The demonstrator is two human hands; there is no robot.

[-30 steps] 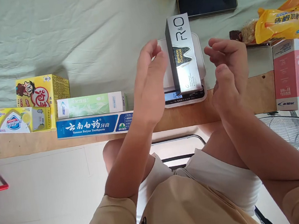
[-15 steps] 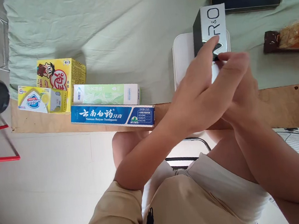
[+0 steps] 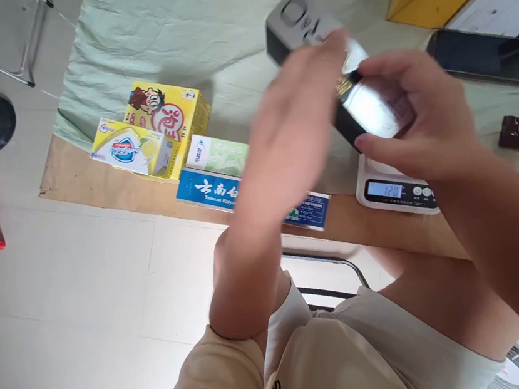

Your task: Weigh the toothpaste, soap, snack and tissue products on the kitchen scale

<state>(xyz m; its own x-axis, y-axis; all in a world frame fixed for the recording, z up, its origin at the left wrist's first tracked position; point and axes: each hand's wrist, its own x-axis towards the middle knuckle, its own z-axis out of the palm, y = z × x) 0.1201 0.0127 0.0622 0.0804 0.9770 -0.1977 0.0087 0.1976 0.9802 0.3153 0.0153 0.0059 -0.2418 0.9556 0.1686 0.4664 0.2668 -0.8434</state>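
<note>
The silver R&O box (image 3: 366, 105) slants across the upper centre of the frame, in the hands. The right hand (image 3: 436, 113) clasps its lower end, thumb and fingers curved round it. The left hand (image 3: 295, 120) lies over its near side, blurred; how tightly its fingers close I cannot tell. Just below, right of centre, sits one white scale (image 3: 407, 203), its display lit. Pale green cloth (image 3: 163, 29) covers the surface, leaving a wooden edge (image 3: 92, 183) bare above light floor tiles (image 3: 82, 336). Left of centre are two yellow boxes (image 3: 128, 147), one green-and-white box (image 3: 221, 155) and one blue box (image 3: 204, 188); at upper right, one phone (image 3: 483, 56).
</note>
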